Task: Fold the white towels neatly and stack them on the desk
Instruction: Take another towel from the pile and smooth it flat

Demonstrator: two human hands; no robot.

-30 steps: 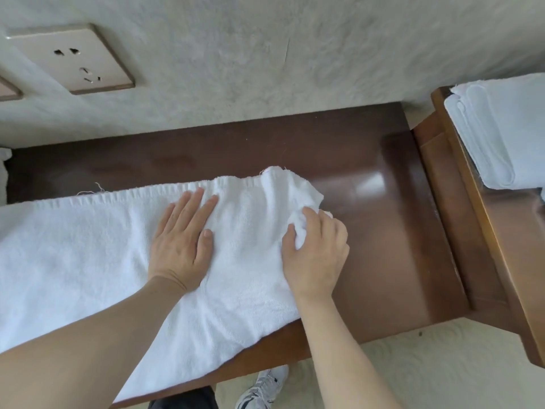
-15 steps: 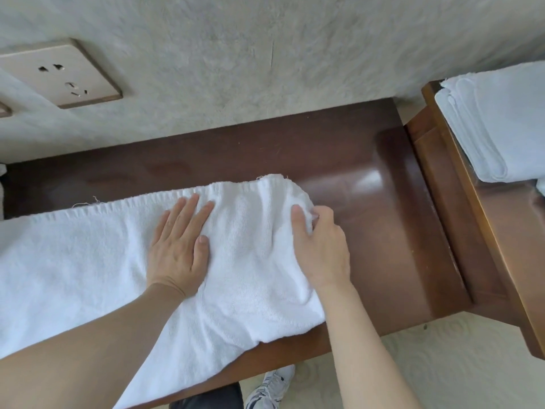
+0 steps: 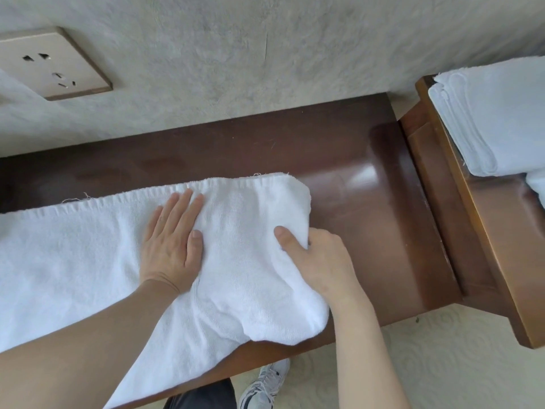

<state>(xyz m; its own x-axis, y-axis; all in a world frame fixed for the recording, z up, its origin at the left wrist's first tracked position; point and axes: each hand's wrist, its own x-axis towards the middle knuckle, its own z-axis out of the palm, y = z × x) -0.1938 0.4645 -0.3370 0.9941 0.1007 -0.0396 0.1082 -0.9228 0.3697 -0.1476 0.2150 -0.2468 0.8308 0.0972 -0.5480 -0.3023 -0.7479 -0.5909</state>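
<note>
A long white towel (image 3: pixel 88 255) lies across the dark wooden desk (image 3: pixel 368 219), its near edge hanging over the front. My left hand (image 3: pixel 172 246) presses flat on the towel's middle with straight fingers. My right hand (image 3: pixel 318 261) grips the towel's right end, thumb on top and fingers tucked under the edge. A stack of folded white towels (image 3: pixel 495 122) rests on the lighter wooden stand at the right.
The wooden stand (image 3: pixel 477 219) rises above the desk's right end. A wall with a power socket (image 3: pixel 50 66) runs along the desk's back edge. My shoe (image 3: pixel 265 385) shows on the patterned floor below the desk front.
My right hand slid down the towel's right edge toward me and took hold of it, and the bunched corner has flattened. The left hand stayed pressed in place.
</note>
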